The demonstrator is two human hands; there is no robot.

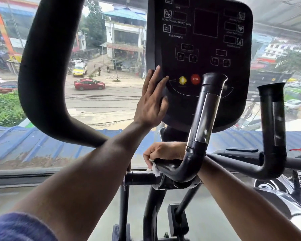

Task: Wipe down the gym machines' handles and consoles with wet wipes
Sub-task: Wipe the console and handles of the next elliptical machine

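**Wiping the low handle while one hand steadies the console**

A big window (111,94) fills the view, with a street far below. In front of it stands a black gym machine. Its thick curved arm handle (47,72) sweeps down on the left side. The console (203,54) sits at the top middle, dark and switched off, with a yellow button (182,80) and a red STOP button (195,78) near its bottom edge.

Two short upright grip handles rise below the console. The nearer grip handle (201,129) bends like a hook at its bottom. The other grip handle (272,129) stands to its right.

The left hand (151,105) is open and flat. Its fingers rest on the left edge of the console, just beside the yellow button. It holds nothing.

The right hand (165,152) is closed in a fist at the bottom bend of the nearer grip handle. It squeezes a white wet wipe (155,168), and only a small crumpled bit of the wipe peeks out under the fingers.

What could go wrong? The left fingers are very close to the buttons, so a slip could press one. The wipe is bunched up small, so it may miss parts of the bend. The console face looks not yet wiped, and a drippy wipe could leave water around the buttons.
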